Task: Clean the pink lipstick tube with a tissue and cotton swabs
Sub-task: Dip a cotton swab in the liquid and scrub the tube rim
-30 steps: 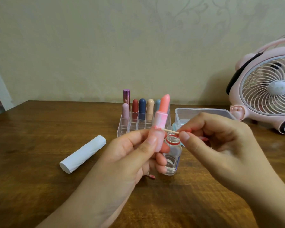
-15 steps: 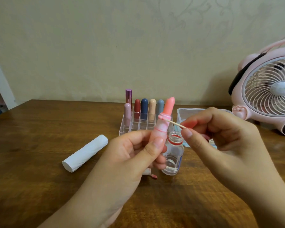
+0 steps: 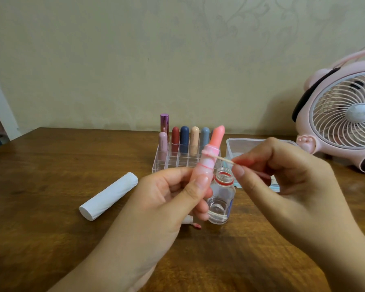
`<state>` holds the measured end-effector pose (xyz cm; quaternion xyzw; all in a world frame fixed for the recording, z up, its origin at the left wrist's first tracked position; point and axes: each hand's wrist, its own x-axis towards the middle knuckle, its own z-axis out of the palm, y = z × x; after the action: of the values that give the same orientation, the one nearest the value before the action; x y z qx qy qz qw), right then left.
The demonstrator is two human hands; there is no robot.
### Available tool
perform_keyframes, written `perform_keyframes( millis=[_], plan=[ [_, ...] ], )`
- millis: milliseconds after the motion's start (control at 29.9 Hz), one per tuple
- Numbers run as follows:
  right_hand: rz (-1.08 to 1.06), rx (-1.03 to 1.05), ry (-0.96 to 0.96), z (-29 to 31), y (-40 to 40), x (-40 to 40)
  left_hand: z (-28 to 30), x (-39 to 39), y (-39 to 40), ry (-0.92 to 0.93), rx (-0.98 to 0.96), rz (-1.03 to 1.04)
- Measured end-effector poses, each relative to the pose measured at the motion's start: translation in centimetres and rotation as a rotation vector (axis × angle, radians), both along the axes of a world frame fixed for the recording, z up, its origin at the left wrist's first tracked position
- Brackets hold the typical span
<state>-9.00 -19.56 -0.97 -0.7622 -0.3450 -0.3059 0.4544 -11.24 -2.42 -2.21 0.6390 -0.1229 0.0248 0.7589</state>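
Cotton swab [image 3: 224, 160] tip still at pink lipstick tube [image 3: 207, 163] collar

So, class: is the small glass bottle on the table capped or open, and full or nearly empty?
Open and nearly empty. The glass bottle stands upright with a bare threaded neck, no cap on it, and clear liquid only near its base.

the left hand [image 3: 164, 194] curled its fingers and thumb round something held upright. the right hand [image 3: 282, 178] pinched between thumb and forefinger, wrist angled inward toward the left.
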Motion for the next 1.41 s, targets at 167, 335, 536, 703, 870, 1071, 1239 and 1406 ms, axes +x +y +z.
perform_keyframes(
  millis=[167,335,536,703,870,1071,1239,1406],
  plan=[
    [-0.023,-0.067,-0.03,0.12,-0.08,-0.01,-0.13,0.04,0.02,-0.015,0.004,0.022],
    [-0.026,-0.035,-0.02,0.1,-0.14,0.06,0.0,0.03,0.03,-0.023,0.006,0.071],
    [-0.018,-0.095,-0.021,0.08,0.09,-0.06,-0.23,0.11,0.12,-0.054,0.043,0.092],
    [-0.015,0.015,0.005,-0.02,-0.14,0.24,-0.1,0.01,0.12,-0.054,0.038,0.097],
    [0.008,-0.03,0.025,-0.17,0.05,0.14,0.05,-0.01,0.06,-0.066,0.049,0.108],
    [0.043,-0.006,0.075,-0.22,0.17,0.13,0.06,0.01,0.08,-0.057,0.045,0.118],
    [0.027,0.011,0.068,-0.27,0.31,0.08,0.35,-0.14,0.05,-0.066,0.059,0.123],
    [-0.013,-0.102,0.018,-0.2,0.52,-0.29,0.25,-0.04,-0.07,-0.1,0.081,0.177]
  ],
)
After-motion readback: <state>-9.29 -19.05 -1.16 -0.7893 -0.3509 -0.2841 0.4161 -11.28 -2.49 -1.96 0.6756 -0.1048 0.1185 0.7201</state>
